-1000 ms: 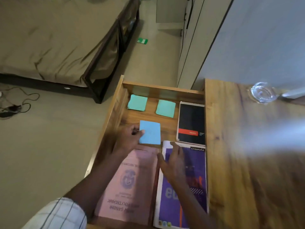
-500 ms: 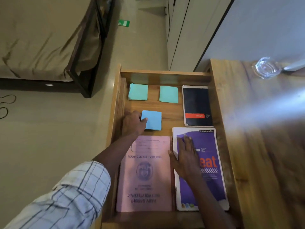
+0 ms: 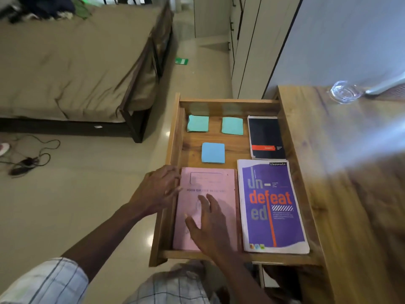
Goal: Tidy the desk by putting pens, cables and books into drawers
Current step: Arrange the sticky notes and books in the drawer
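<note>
An open wooden drawer juts from the desk's left side. Inside lie a pink record book, a purple notebook, a black notebook, a blue sticky pad and two green sticky pads. My left hand rests at the drawer's left wall, fingertips touching the pink book's left edge. My right hand hovers spread over the pink book, holding nothing.
The wooden desk top lies to the right, with a glass dish at its far end. A bed stands to the left. Cables lie on the floor. White wardrobes stand behind the drawer.
My left hand let go of the blue sticky pad and drew back to the pink book's left edge. My right hand came off the purple notebook and moved left over the pink book.
</note>
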